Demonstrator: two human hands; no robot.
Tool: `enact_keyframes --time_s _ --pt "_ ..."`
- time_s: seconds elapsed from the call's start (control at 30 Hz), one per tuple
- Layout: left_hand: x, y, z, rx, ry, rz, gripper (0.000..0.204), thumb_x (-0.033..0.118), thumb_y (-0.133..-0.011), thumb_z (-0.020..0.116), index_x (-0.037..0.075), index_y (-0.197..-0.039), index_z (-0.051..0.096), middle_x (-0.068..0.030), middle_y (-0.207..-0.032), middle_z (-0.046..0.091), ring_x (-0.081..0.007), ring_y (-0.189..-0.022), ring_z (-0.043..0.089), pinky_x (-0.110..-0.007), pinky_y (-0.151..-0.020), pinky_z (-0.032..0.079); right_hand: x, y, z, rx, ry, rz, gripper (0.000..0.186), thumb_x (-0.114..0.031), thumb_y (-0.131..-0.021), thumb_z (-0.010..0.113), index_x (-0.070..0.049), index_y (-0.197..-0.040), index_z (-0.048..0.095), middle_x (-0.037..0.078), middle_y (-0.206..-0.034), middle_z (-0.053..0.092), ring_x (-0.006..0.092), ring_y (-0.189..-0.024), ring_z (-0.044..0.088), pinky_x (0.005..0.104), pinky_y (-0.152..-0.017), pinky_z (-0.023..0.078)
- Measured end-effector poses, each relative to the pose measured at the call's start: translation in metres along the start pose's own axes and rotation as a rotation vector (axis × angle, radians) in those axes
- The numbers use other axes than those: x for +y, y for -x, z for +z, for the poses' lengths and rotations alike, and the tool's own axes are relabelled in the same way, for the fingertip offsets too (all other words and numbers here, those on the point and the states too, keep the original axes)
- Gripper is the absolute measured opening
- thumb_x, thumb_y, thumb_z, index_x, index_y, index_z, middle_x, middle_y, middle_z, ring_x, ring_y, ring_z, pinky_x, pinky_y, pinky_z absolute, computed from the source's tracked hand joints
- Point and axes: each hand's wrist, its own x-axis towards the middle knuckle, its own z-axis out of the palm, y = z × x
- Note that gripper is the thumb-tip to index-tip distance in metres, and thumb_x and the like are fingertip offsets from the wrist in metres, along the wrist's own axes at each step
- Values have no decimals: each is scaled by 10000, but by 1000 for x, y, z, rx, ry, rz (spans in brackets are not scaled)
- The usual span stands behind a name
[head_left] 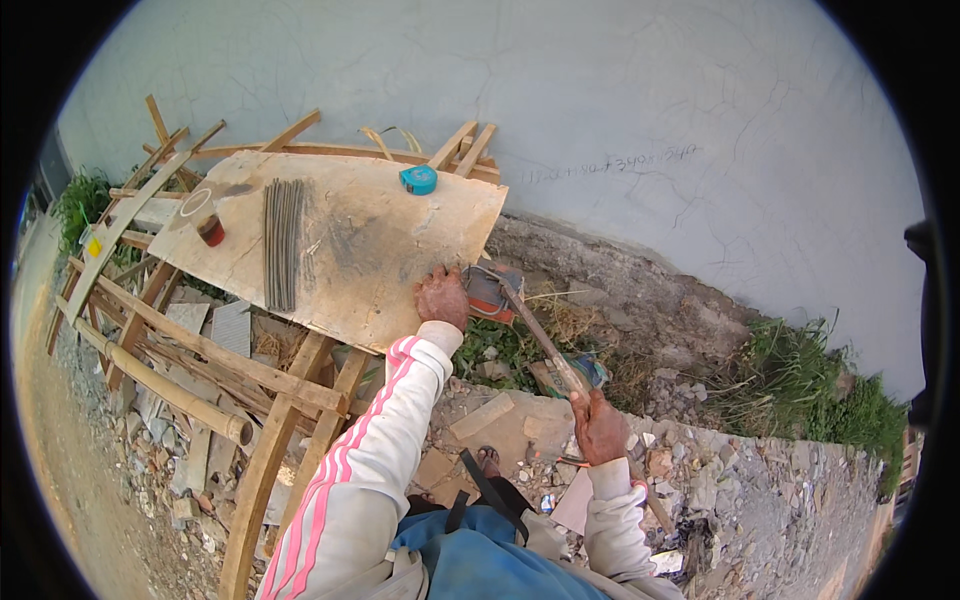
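My right hand [601,428] is wrapped round a long brown bar [548,345], which runs up to the right edge of a wooden board [380,240]. My left hand [441,298] rests on the board near that edge, close to the bar's upper end. Its fingers are curled down, and whatever lies under them is hidden. A bundle of several thin grey metal rods [283,245] lies on the board, left of my left hand. Farther back on the board sits a teal tape measure [418,180].
A glass of dark red liquid [210,231] stands at the board's left. Timber beams [262,480] and a bamboo pole [165,385] frame the board. An orange and grey object [488,297] sits beside its right edge. Rubble [720,480] covers the ground beneath a grey wall [620,90].
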Motion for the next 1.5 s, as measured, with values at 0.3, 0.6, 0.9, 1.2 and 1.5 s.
enact_keyframes --time_s 0.3,0.6,0.9,1.2,1.5 --pt "-16 -3 7 76 47 124 204 236 -910 590 99 -1007 704 -146 -954 670 -362 -877 684 -499 -792 534 40 -15 -42 -693 -604 163 413 -440 -1046 507 -44 -931 528 6 -622 411 129 -575 459 331 -543 388" --pt "-22 -4 11 38 115 166 213 230 -917 591 90 -1043 691 -137 -984 663 -340 -926 684 -493 -824 530 38 -6 -25 -420 -417 -29 430 -405 -1045 505 12 -1019 608 99 -714 501 224 -695 522 398 -651 431" --pt "-25 -3 9 80 167 167 186 210 -863 619 84 -969 705 -160 -902 666 -351 -851 681 -476 -782 536 42 -34 -35 -464 -469 -10 465 -444 -1049 493 -22 -865 556 47 -653 461 143 -593 455 348 -567 403" --pt "-28 -1 9 97 242 179 220 239 -883 609 83 -1005 705 -142 -929 668 -348 -868 679 -483 -802 522 35 -20 -25 -400 -484 -7 419 -396 -1047 511 -7 -914 593 70 -672 500 180 -638 510 368 -599 421" --pt "-20 18 -10 203 328 240 245 242 -881 638 84 -1061 685 -176 -1082 622 -374 -1035 588 -498 -881 459 32 -10 -58 -592 -629 108 483 -505 -1035 491 -31 -1023 585 46 -683 583 111 -501 531 285 -454 446"
